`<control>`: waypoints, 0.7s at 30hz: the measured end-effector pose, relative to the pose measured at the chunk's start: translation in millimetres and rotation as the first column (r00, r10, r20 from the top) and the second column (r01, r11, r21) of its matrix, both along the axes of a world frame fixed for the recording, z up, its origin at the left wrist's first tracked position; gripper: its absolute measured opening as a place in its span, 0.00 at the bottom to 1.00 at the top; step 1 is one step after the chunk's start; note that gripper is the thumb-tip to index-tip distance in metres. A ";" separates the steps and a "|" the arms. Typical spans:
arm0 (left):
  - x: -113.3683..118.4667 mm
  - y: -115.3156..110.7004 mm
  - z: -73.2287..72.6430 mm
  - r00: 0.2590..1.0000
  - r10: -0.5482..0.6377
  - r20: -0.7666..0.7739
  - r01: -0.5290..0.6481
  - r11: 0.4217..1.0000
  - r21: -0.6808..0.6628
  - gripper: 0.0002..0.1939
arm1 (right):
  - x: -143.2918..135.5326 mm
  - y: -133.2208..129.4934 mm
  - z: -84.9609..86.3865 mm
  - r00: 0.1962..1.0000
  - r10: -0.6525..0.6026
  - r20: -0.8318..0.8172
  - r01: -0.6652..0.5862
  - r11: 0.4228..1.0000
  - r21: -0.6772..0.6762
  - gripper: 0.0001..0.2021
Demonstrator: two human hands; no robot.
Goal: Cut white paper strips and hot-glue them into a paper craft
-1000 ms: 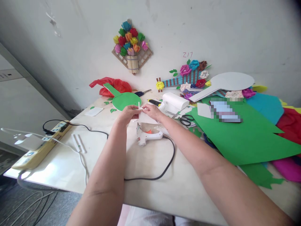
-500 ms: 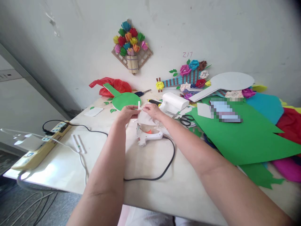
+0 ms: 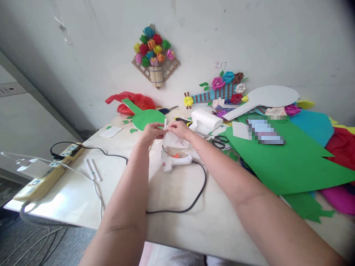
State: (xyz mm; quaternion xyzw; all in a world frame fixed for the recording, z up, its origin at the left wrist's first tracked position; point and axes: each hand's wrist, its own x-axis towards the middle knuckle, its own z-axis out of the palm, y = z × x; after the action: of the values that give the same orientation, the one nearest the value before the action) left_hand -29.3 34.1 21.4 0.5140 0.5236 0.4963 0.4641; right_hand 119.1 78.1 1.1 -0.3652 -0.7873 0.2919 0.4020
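Note:
My left hand (image 3: 152,133) is closed in a pinch on a narrow white paper strip (image 3: 165,122), whose end sticks up above the fingertips. Right beside it, my right hand (image 3: 179,130) pinches the same white piece, fingertips almost meeting those of the left. Below the hands is a thin white sheet (image 3: 173,140); whether it joins the strip I cannot tell. A white glue gun (image 3: 177,161) with an orange trigger lies just in front, its black cord looping toward me.
Behind the hands lie a white roll (image 3: 206,120), black-handled scissors (image 3: 220,141) and a green paddle-shaped board (image 3: 149,120). Green sheets (image 3: 288,162) and a phone (image 3: 266,131) cover the right side. A power strip (image 3: 47,173) with cables runs along the left edge.
Both hands have shifted very slightly to the right with the white strip, still pinching it. The glue gun and other things have stayed put.

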 end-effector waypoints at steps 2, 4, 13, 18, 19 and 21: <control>0.7 -1.5 1.9 1.000 -0.001 -0.004 0.001 1.000 0.007 0.27 | -0.4 -3.2 2.1 1.000 0.002 -0.013 -0.002 1.000 -0.031 0.11; 1.4 -2.6 3.3 1.000 -0.005 -0.008 0.005 1.000 0.011 0.27 | -1.1 -5.1 2.5 0.998 0.005 -0.060 -0.010 0.996 -0.084 0.10; -2.4 -0.4 1.3 0.994 -0.096 0.060 0.097 0.995 -0.027 0.21 | -2.2 -1.9 -0.4 0.989 0.046 -0.141 -0.055 0.997 -0.060 0.11; -0.2 1.5 -2.9 0.998 -0.052 0.047 0.051 0.999 0.011 0.18 | -3.7 -0.5 -0.5 0.995 0.063 -0.080 -0.062 0.998 0.012 0.14; 0.6 2.1 -3.7 0.999 -0.031 0.042 0.030 0.999 0.018 0.18 | -4.3 -0.4 -0.5 0.997 0.051 -0.057 -0.049 0.998 0.037 0.14; 1.8 3.3 -4.9 0.999 0.004 0.041 -0.005 1.000 0.023 0.18 | -5.7 -0.4 -0.4 1.000 0.011 -0.005 -0.010 0.995 0.096 0.14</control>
State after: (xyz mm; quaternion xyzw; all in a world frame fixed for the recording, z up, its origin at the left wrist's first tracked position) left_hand -27.5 37.4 16.5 0.5078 0.5092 0.5140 0.4676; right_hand 113.4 77.7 0.6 -0.3404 -0.8013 0.2567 0.4196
